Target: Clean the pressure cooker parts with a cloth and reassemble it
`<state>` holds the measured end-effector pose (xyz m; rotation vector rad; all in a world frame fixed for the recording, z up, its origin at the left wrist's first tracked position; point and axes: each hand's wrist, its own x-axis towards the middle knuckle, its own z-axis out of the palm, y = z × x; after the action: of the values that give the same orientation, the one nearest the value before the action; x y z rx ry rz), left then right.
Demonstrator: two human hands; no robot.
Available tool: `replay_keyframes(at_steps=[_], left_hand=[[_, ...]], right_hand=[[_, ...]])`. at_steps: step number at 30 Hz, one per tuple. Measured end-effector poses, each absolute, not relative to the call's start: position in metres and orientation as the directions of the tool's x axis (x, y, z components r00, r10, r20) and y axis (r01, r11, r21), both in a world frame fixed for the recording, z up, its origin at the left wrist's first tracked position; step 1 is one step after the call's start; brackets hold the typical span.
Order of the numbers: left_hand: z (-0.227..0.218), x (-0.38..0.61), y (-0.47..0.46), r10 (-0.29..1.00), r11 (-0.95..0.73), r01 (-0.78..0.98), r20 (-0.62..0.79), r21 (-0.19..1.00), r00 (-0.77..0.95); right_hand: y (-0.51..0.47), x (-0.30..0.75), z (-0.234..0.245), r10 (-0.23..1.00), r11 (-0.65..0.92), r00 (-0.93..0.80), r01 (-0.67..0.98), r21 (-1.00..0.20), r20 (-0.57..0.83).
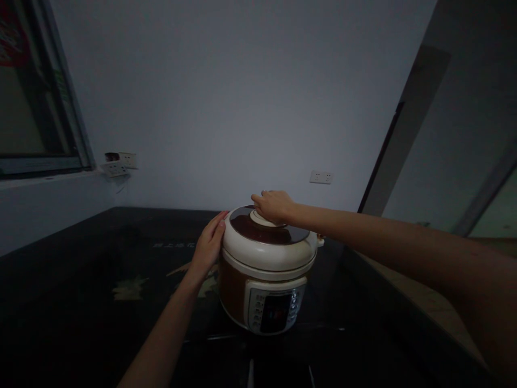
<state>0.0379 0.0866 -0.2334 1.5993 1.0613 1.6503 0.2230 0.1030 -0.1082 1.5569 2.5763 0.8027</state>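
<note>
An electric pressure cooker (264,299) stands on a dark table (81,269), cream and brown with a button panel facing me. Its lid (258,242) is on, brown in the middle with a cream rim. My right hand (274,206) is closed over the cream knob at the centre of the lid. My left hand (210,242) lies flat against the left side of the lid's rim, fingers together and stretched upward.
A pale wall rises behind the table, with a socket (321,177) at the right and two more sockets (117,164) near the left corner. A dark window frame (48,108) fills the upper left. The table's right edge (383,280) runs beside a lighter floor.
</note>
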Motion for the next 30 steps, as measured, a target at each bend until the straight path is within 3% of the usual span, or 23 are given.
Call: replay_keyframes(at_steps=[10, 24, 30], left_hand=[[-0.237, 0.037, 0.092, 0.843, -0.512, 0.167, 0.530, 0.843, -0.093], [-0.238, 0.037, 0.092, 0.819, -0.540, 0.229, 0.569, 0.810, -0.079], [-0.239, 0.036, 0.093, 0.799, -0.555, 0.289, 0.597, 0.780, -0.076]], right_hand=[[0.102, 0.223, -0.114, 0.827, 0.361, -0.489, 0.840, 0.406, 0.277], [0.103, 0.219, -0.122, 0.858, 0.259, -0.312, 0.949, 0.180, 0.408], [0.100, 0.217, -0.127, 0.818, 0.240, -0.292, 0.956, 0.168, 0.495]])
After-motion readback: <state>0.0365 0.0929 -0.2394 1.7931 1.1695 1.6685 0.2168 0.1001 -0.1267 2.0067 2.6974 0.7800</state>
